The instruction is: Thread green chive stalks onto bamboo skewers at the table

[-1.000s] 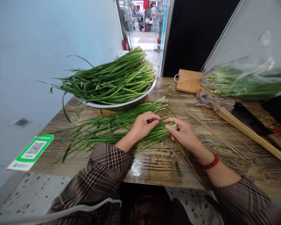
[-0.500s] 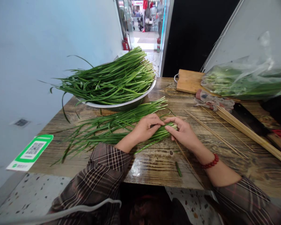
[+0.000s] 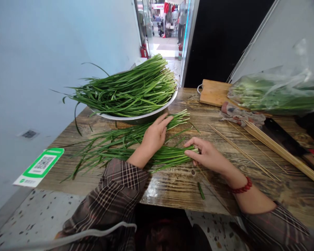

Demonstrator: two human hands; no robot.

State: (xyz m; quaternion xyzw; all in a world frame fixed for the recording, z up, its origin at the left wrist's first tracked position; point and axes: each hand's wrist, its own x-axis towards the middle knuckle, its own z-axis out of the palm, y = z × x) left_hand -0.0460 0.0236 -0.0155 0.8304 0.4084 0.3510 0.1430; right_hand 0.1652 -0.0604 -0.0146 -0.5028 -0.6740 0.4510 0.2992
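Note:
My right hand (image 3: 204, 153) pinches the pale stem ends of a bunch of garlic chives (image 3: 170, 156) lying on the wooden table. From under that hand a thin bamboo skewer (image 3: 211, 184) slants down towards the table's front edge. How the skewer meets the stems is hidden by my fingers. Over a second loose pile of chives (image 3: 176, 120), just behind the bunch, my left hand (image 3: 155, 134) reaches with its fingers stretched out and apart. Part of this pile lies hidden beneath it.
A metal basin (image 3: 146, 114) heaped with chives stands behind. To the right lie loose skewers (image 3: 243, 151), a skewer bundle (image 3: 282, 150), a knife (image 3: 285, 137), a cutting board (image 3: 214, 92) and a plastic bag of greens (image 3: 274, 92). A QR-code card (image 3: 40, 165) sits at left.
My left hand has let go near the right hand's fingertips and moved up and left to the rear pile, its fingers opening. My right hand still holds the stems.

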